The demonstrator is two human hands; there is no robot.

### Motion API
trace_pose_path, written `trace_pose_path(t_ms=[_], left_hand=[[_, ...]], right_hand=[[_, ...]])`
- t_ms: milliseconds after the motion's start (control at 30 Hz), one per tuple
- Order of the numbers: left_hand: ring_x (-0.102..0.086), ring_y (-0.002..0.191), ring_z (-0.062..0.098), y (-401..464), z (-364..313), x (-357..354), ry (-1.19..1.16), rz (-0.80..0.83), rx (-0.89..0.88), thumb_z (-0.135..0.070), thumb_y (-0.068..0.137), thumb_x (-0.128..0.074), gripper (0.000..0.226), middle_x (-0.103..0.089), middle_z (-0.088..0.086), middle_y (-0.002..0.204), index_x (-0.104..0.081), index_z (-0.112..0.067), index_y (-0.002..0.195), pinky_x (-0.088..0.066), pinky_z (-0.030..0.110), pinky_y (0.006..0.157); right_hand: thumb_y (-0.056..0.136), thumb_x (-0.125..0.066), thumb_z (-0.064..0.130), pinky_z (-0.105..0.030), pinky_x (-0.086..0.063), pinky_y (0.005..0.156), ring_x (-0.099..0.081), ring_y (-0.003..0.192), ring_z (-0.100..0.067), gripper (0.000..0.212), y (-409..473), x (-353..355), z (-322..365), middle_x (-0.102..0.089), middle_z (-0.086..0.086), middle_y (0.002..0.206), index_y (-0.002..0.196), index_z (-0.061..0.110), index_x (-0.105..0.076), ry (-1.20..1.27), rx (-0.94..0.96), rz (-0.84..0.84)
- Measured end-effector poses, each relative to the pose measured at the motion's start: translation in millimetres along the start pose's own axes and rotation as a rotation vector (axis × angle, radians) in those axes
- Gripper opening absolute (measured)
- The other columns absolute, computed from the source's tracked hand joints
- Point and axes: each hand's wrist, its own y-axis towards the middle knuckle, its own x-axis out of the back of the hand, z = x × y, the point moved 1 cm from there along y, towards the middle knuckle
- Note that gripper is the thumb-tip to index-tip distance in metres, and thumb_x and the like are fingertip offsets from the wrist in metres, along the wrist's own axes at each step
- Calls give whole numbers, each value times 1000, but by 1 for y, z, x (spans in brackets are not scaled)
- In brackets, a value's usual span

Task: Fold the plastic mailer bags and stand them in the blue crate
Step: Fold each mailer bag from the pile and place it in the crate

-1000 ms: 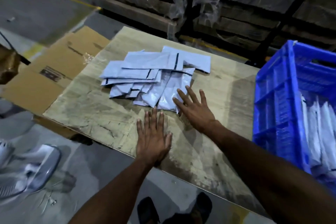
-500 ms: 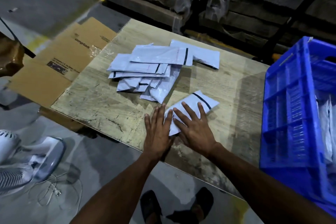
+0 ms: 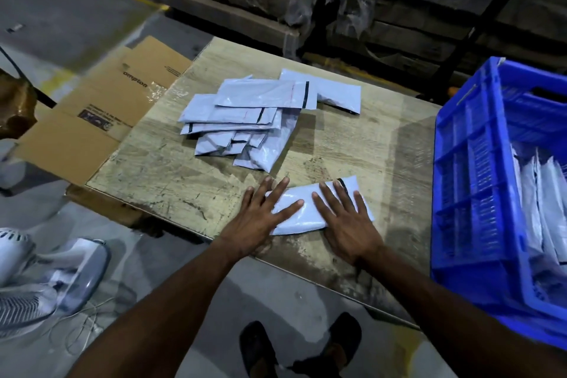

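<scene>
A single white plastic mailer bag (image 3: 310, 209), glossy and slightly wrinkled with a black strip near its right end, lies flat near the front edge of the worktop (image 3: 171, 172), a pale, scuffed wood-grain board. The left hand (image 3: 260, 218) presses its left end and the right hand (image 3: 346, 224) its right end; each grip is open, fingers straight and spread flat on the plastic, holding nothing. Behind it, apart from it, sits the loose pile of mailer bags (image 3: 257, 113), flat rectangles overlapping at angles, several with black strips. The blue crate (image 3: 472, 193), rigid lattice-walled plastic, stands at the worktop's right side with white folded bags (image 3: 543, 209) upright inside. A flattened brown cardboard box (image 3: 101, 113) lies left of the worktop, and a white fan (image 3: 40, 282) rests on the grey floor.

Compared with 0.5 s ago, the bag has turned from a diagonal to nearly crosswise, and the 2 hands, then close together on its lower end, are now spread apart to opposite ends.
</scene>
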Motion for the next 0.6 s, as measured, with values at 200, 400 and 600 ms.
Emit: trace_pose_path(t_ms=[200,400,600], left_hand=[[4,158,37,-10,17,12,142,-28,-69,19,64,-42,120,10,5,173,-1,-34,164,-20,58,120],[-53,138,32,3,-4,27,130,-362,10,-15,83,-62,56,-58,17,145,-61,0,137,-36,44,117],[-53,138,33,46,-58,0,-19,-106,212,-38,101,-32,62,-60,20,142,-59,4,138,-42,49,114]], right_hand=[[89,-39,40,-64,-26,115,-15,153,-38,73,-15,-3,37,-20,-11,166,158,19,-29,39,-180,-4],[95,-28,45,-62,-11,120,-15,155,-28,69,-14,19,34,-26,-5,165,157,16,-33,175,-219,-124],[103,-22,41,-60,-24,117,-29,150,-26,60,11,3,15,-43,-6,157,150,11,-45,123,-187,-71]])
